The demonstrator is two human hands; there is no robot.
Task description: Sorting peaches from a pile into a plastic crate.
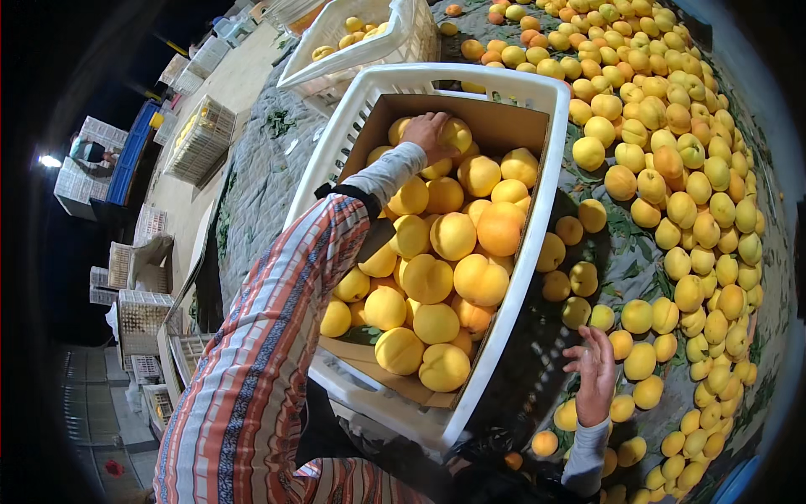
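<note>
A white plastic crate [532, 296] lined with brown cardboard [497, 116] stands before me, piled with yellow peaches [453, 236]. My left hand [428, 135], at the end of a striped sleeve, reaches to the far part of the crate, its thumb and fingers around a yellow peach [456, 135]. Part of its grip is hidden by the hand itself. To the right of the crate, my right hand [593, 375] is raised with its fingers apart and nothing in it, near loose peaches [640, 360] on the grey cloth.
Many loose peaches [667, 160] cover the grey quilted cloth [261, 164] on the right. A second white crate [352, 60] holding some peaches adjoins the far end. More crates [200, 142] stand at the left, where a person [94, 151] is beside a blue object [132, 154].
</note>
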